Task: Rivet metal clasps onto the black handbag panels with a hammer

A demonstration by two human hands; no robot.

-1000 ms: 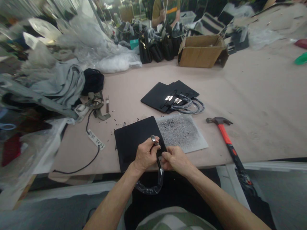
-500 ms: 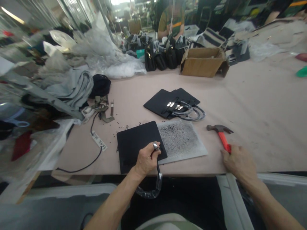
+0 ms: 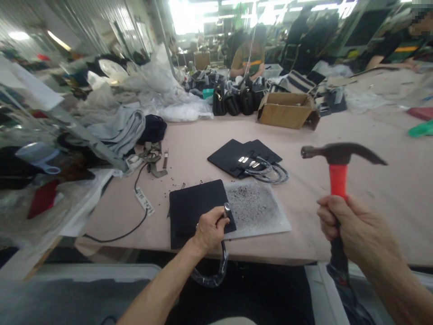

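In my right hand (image 3: 358,225) is a claw hammer (image 3: 338,180) with a red and black handle, raised upright above the table's front edge. My left hand (image 3: 211,228) pinches a short metal punch (image 3: 226,209) that stands on the right part of a flat black bag panel (image 3: 196,203). Its lower tip is hidden by my fingers. A plastic-wrapped bag handle (image 3: 219,271) hangs from the panel over the table edge. Under the panel's right side lies a pale board (image 3: 259,210) covered in dark punch marks.
Two more black panels with wrapped handles (image 3: 245,158) lie behind the board. A cardboard box (image 3: 286,110) and black bags (image 3: 233,99) stand farther back. Cloth and plastic are heaped at the left; a labelled cord (image 3: 145,201) lies nearby. A co-worker (image 3: 248,56) sits across the table.
My right hand has lifted the hammer from low over the table to an upright position. My left hand keeps the punch on the panel. The view has tilted up slightly.
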